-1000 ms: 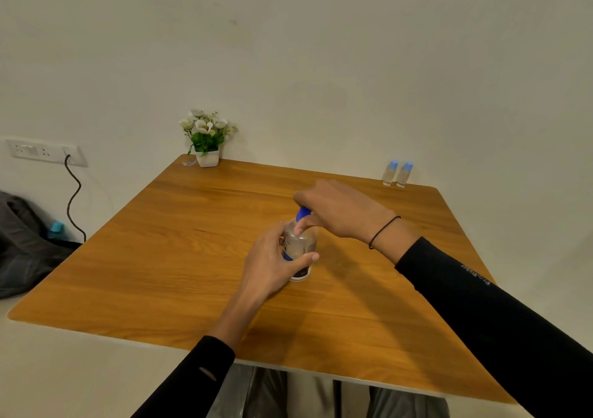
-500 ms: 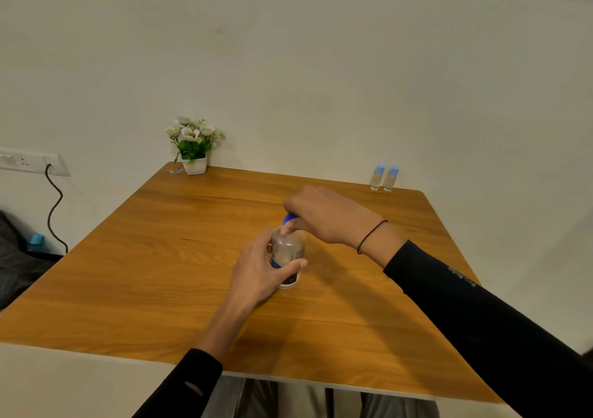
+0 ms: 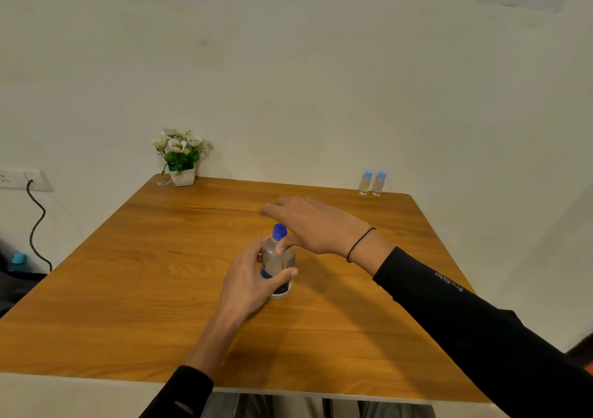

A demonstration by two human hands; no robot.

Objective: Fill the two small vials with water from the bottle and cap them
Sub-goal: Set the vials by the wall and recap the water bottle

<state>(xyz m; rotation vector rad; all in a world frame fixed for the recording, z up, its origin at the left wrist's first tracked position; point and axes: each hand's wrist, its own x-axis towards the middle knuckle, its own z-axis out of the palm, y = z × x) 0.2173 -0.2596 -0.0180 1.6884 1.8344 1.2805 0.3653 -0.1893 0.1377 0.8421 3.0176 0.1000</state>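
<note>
Wooden table (image 3: 160, 289), left hand (image 3: 248, 284) wrapped round upright bottle (image 3: 277, 262), right hand (image 3: 316, 225) flat, fingers straight, beside its cap (image 3: 279, 231).

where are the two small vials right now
In the head view, the two small vials stand side by side at the table's far right corner, against the wall.

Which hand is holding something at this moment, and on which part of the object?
The left hand grips the bottle around its lower body. The right hand is open above the cap, holding nothing.
</note>
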